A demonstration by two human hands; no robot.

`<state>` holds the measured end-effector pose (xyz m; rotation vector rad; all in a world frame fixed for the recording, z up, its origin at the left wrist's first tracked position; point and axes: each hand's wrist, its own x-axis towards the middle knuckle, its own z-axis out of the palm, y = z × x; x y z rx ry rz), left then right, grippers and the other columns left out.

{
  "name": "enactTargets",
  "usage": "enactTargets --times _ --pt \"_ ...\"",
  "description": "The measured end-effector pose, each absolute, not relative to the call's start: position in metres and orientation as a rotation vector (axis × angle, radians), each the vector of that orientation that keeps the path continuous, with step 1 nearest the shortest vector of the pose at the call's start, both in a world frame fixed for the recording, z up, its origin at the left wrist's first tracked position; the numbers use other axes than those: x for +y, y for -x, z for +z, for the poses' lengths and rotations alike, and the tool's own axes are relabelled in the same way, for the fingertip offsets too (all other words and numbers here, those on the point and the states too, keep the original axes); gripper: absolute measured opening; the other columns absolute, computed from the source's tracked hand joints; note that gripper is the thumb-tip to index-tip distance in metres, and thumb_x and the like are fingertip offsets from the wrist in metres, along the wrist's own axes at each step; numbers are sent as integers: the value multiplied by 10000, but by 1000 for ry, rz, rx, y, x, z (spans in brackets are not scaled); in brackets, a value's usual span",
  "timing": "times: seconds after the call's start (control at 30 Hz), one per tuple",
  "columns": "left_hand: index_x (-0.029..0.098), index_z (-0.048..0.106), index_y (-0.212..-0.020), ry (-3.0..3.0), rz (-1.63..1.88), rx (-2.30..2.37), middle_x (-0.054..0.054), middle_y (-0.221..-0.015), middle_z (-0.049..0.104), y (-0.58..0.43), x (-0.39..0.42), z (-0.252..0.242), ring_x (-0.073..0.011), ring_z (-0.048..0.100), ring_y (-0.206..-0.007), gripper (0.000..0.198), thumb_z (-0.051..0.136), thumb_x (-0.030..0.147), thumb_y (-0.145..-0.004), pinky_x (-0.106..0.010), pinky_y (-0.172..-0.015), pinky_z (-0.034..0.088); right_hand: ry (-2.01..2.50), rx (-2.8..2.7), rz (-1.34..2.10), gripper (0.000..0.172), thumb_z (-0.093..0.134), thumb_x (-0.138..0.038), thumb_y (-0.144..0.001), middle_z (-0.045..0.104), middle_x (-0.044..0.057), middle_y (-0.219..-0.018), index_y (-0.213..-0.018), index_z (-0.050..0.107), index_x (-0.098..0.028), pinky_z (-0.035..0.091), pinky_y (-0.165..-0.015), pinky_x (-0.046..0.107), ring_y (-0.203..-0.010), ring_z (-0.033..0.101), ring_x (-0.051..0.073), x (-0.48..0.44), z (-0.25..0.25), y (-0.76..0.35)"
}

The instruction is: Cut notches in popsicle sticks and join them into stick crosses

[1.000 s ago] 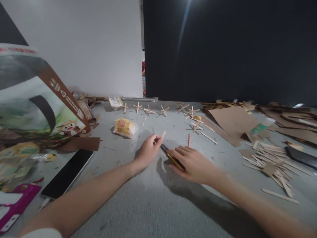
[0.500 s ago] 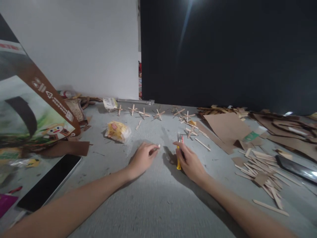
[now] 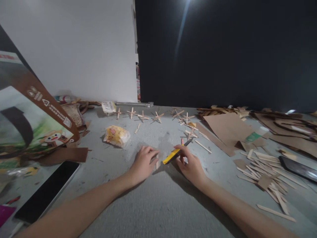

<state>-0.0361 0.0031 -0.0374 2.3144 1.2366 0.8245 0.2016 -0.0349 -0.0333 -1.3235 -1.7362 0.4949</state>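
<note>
Near the middle of the grey table (image 3: 119, 205), my left hand (image 3: 144, 164) pinches a short wooden stick piece (image 3: 157, 162) that points away from me. To its right, my right hand (image 3: 192, 166) grips a yellow and black cutter (image 3: 172, 155), tilted with its yellow end toward the left hand. A small red-tipped object (image 3: 182, 141) lies just beyond the cutter. Several crossed-stick shapes, such as one star-like piece (image 3: 158, 117), stand in a row farther back. The stick and the cutter are apart.
A yellow wrapped packet (image 3: 116, 136) lies back left, and a phone (image 3: 47, 191) lies at left beside a printed bag (image 3: 37, 112). At right are a pile of wooden sticks (image 3: 264, 175), brown cardboard (image 3: 224, 129) and a dark phone (image 3: 298, 168).
The cutter has turned from upright to slanted in my right hand, its yellow end now nearer my left hand. The stick in my left hand has come into clearer view, and the camera has shifted slightly.
</note>
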Motion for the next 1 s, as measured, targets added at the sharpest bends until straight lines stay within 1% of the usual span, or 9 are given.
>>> enactTargets --times 0.13,0.2,0.27,0.33,0.47,0.53,0.67,0.83,1.0 --pt "245 734 -1275 -2275 874 1327 -97 -1179 681 36 2 -35 -284 601 -1179 323 664 223 -960 -472 -1057 502 1294 -1565 586 231 622 -436 -919 736 26 -835 -1054 542 -266 565 -622 330 -663 685 207 -37 -33 -200" --pt "244 758 -1220 -2312 839 1312 -104 -1219 682 36 -1 -33 -298 603 -1197 302 690 215 -927 -491 -1073 490 1249 -1493 633 288 618 -542 -958 736 38 -810 -981 517 -273 562 -597 329 -665 697 218 -41 -32 -200" --pt "242 765 -1197 -2358 793 1290 -112 -1256 680 35 -4 -31 -311 596 -1224 290 692 213 -917 -507 -1078 477 1203 -1471 661 332 588 -608 -987 736 35 -774 -982 545 -279 563 -593 328 -635 695 213 -45 -32 -202" --pt "236 744 -1229 -2385 759 1280 -118 -1291 672 35 -7 -29 -317 583 -1254 309 677 220 -929 -516 -1083 465 1179 -1505 685 378 556 -640 -1006 735 24 -729 -1079 622 -276 553 -563 315 -573 677 198 -49 -32 -207" --pt "239 721 -1224 -2395 711 1249 -105 -1277 677 33 -10 -25 -308 580 -1274 265 636 254 -973 -517 -1098 440 1207 -1656 689 545 478 -664 -1033 694 5 -617 -1275 730 -246 505 -472 295 -458 600 172 -55 -31 -216" --pt "237 712 -1221 -2389 703 1248 -109 -1288 675 32 -10 -24 -321 574 -1293 271 673 275 -955 -534 -1110 429 1222 -1686 635 527 494 -645 -1034 703 17 -631 -1225 783 -248 533 -514 303 -495 622 175 -56 -27 -217" --pt "203 669 -1279 -2317 790 1305 -141 -1330 660 32 -8 -26 -336 591 -1283 453 795 280 -850 -532 -1106 452 1245 -1640 652 443 566 -599 -1013 719 30 -656 -1042 843 -254 543 -554 299 -536 645 173 -51 -16 -211" --pt "241 754 -1189 -2358 736 1180 -111 -1364 714 33 -6 -27 -319 615 -1332 292 750 267 -899 -540 -1153 423 1273 -1594 817 461 596 -610 -980 710 35 -630 -974 839 -219 491 -493 269 -497 612 157 -42 -11 -205" --pt "258 763 -1252 -2409 581 1028 -90 -1399 732 31 -9 -18 -317 554 -1446 352 749 271 -901 -549 -1226 359 1190 -1713 778 451 575 -577 -1006 706 28 -631 -921 819 -208 501 -516 266 -512 619 152 -38 -14 -208"
